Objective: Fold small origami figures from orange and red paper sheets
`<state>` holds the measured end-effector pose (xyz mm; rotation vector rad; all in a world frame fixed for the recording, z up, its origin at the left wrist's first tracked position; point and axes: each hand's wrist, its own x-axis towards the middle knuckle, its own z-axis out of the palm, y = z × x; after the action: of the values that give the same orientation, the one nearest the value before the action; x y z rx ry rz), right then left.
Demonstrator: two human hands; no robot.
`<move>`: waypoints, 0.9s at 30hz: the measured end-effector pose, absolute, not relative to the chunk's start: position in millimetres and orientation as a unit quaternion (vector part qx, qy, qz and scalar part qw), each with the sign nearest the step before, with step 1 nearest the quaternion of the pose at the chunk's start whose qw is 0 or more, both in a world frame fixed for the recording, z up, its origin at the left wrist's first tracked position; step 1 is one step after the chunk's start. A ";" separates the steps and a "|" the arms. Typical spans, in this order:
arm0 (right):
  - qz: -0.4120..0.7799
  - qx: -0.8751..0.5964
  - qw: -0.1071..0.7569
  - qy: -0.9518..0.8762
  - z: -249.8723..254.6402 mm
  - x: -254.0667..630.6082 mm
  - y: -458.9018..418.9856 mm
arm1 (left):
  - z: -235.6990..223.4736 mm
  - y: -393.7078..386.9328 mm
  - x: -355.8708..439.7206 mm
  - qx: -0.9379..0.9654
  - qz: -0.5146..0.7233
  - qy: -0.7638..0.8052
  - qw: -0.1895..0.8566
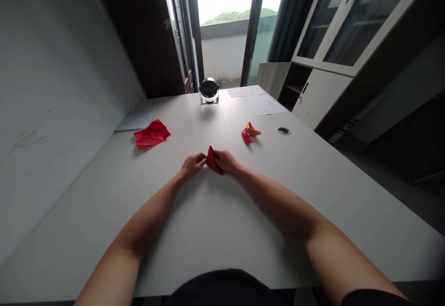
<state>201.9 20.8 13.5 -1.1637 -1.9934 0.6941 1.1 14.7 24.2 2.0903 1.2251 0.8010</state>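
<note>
A folded piece of red paper (212, 161) stands on edge between my two hands, low over the middle of the white table (222, 232). My right hand (225, 161) grips it from the right, its fingers partly hidden behind the paper. On the other side, my left hand (193, 164) pinches the left edge of the paper between thumb and fingertips. Beyond my right hand lie small folded paper shapes, one red (247, 136) and one orange (253, 130), touching or overlapping. A creased, opened-out red sheet (152, 134) rests at the left.
A round black device on a metal stand (209, 89) stands at the far edge. Printed papers (266, 104) lie at the back right, and another sheet (135, 119) at the back left by the wall. A round cable hole (283, 130) is on the right.
</note>
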 end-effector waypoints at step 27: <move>0.334 -0.459 0.432 -0.701 12.9 203.3 25.7 | 15.8 18.9 -1.4 0.758 0.338 0.460 0.316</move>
<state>203.3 25.7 12.9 -1.1442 -1.7479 0.8315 -1.4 18.9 15.8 1.9966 1.2101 0.8893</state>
